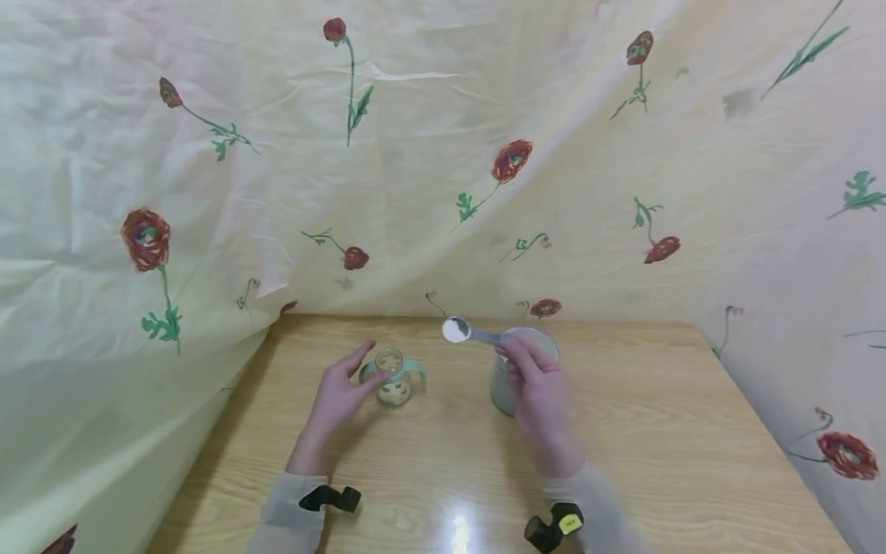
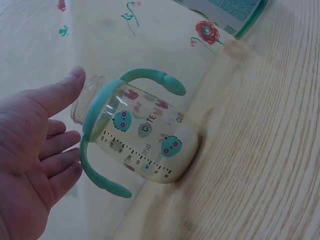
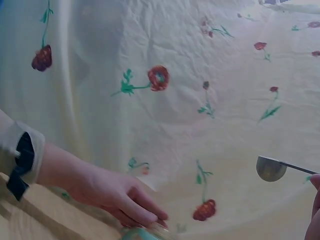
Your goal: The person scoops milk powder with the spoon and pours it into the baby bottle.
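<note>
A clear baby bottle (image 1: 394,391) with teal handles and printed cartoon faces (image 2: 145,135) stands upright and uncapped on the table. My left hand (image 1: 339,392) is at its neck, thumb on one side and fingers on the other, relaxed rather than curled tight; in the left wrist view the hand (image 2: 40,150) lies beside the rim. My right hand (image 1: 540,392) pinches the handle of a scoop (image 1: 456,330) holding white powder, raised level between bottle and can. Behind that hand is an open can (image 1: 501,388), partly hidden. The right wrist view shows the scoop (image 3: 271,169) from the side.
The wooden table (image 1: 443,454) extends on all sides of the bottle and can. A cream cloth with red flowers (image 1: 415,154) hangs behind the table and along its sides. Black wrist devices sit on both forearms.
</note>
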Motion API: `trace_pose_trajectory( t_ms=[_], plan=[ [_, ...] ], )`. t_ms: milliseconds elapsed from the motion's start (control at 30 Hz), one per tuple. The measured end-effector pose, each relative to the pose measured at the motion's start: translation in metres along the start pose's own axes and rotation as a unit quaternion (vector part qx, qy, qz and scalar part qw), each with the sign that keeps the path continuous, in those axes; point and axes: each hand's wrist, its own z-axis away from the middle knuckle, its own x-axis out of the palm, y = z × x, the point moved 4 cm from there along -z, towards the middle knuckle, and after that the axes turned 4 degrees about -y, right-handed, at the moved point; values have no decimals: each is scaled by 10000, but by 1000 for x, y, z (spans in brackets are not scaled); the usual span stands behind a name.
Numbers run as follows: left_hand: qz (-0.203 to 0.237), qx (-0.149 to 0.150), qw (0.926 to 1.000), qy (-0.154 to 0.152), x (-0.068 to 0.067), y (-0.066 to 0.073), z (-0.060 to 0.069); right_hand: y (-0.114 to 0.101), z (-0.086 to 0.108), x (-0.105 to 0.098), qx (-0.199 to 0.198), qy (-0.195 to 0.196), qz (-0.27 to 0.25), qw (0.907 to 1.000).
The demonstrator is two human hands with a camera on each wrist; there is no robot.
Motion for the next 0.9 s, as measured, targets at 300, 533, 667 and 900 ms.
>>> trace_pose_trajectory(
  t_ms=[300, 533, 667, 900],
  plan=[
    [-198, -121, 9996, -168, 3, -4, -3, 38, 0, 37, 628, -104, -66, 9980],
    [-236, -148, 9995, -130, 1, -5, -2, 62, -13, 57, 662, -196, 143, 9975],
    [-265, -144, 9994, -171, 2, -6, -2, 79, -21, 54, 810, -110, 412, 9958],
    [-303, -255, 9992, -21, 7, -9, -2, 98, -28, 42, 1073, -279, 1020, 9886]
  ],
)
